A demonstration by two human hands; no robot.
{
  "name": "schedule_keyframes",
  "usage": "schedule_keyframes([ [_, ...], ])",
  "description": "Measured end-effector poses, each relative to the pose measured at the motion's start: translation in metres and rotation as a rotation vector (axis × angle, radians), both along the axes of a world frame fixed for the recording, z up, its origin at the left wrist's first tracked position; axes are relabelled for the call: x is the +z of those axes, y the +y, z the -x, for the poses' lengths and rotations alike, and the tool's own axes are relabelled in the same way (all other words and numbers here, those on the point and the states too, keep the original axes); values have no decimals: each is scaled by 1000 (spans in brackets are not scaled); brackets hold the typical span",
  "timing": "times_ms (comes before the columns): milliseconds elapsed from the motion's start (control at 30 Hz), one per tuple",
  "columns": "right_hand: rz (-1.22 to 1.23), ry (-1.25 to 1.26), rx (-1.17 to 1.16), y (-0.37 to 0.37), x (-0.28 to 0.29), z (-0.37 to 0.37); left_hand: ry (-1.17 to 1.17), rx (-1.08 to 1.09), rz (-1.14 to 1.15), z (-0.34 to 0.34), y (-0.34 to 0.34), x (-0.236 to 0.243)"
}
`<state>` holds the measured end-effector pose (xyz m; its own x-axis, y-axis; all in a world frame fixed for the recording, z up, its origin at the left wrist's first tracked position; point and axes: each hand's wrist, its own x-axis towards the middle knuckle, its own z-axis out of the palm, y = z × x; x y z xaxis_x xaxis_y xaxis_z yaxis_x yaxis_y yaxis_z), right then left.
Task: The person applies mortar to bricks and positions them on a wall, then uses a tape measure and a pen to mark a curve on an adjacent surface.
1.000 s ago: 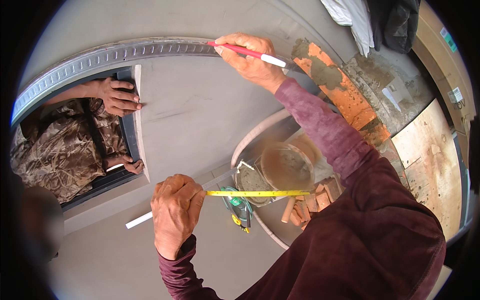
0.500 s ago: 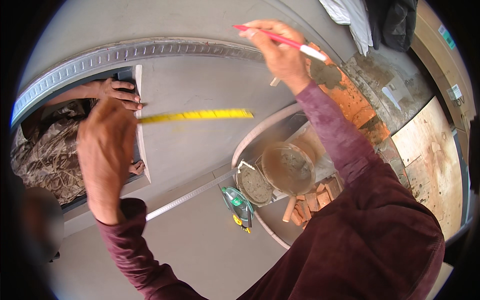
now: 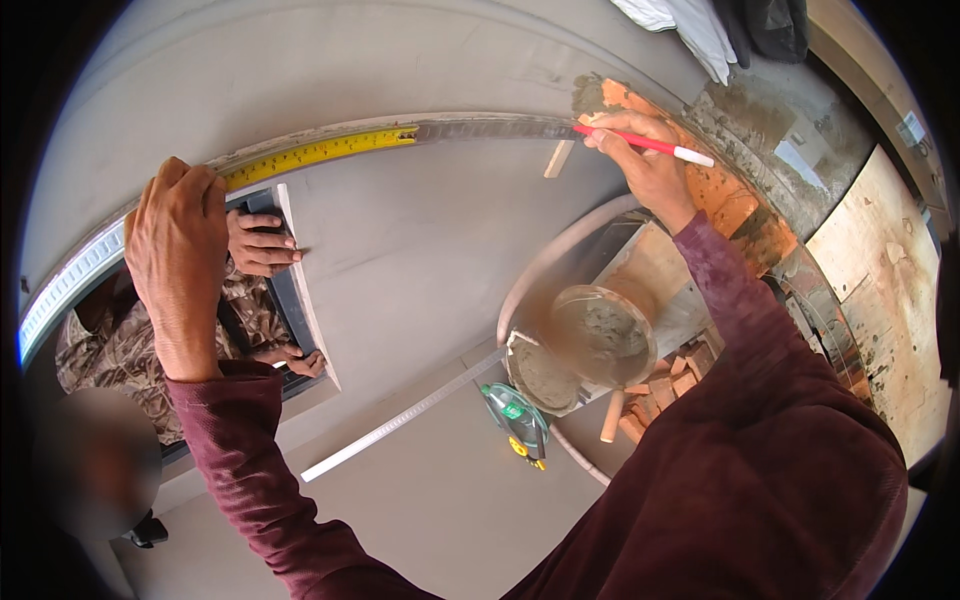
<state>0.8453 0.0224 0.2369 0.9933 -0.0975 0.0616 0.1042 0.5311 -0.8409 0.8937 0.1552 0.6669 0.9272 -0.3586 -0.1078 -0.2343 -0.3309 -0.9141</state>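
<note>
My left hand (image 3: 178, 265) is closed at the left end of a yellow tape measure (image 3: 325, 153); any case is hidden in the fingers. The pulled-out blade lies along a grey metal channel (image 3: 490, 130) that runs across the wall above an opening. Its free end stops about midway along the channel. Near the channel's right end, my right hand (image 3: 655, 175) pinches a red marker (image 3: 648, 143) with a white end, its red tip pointing left at the metal. A small wooden strip (image 3: 558, 158) sits just below that tip.
A co-worker's hand (image 3: 262, 243) grips the opening's edge. Below are mortar buckets (image 3: 603, 335), broken bricks (image 3: 665, 392), a long white straightedge (image 3: 400, 415) and a teal basket (image 3: 515, 415) with a green bottle. Exposed orange brick (image 3: 720, 190) and plywood (image 3: 885, 290) lie right.
My left hand has brought the tape blade up from below the channel onto it. My right hand has moved right and down with the marker, its tip now at the channel's right end.
</note>
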Motion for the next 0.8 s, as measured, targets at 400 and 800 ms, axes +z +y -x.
schedule_keyframes([
  [400, -67, 41, 1, 6, 28, -26, -18, -37, 22, -17, 16, -29],
  [800, -119, -115, -81, 36, 76, -60, -51, -39, -36, -6, 11, -20],
])
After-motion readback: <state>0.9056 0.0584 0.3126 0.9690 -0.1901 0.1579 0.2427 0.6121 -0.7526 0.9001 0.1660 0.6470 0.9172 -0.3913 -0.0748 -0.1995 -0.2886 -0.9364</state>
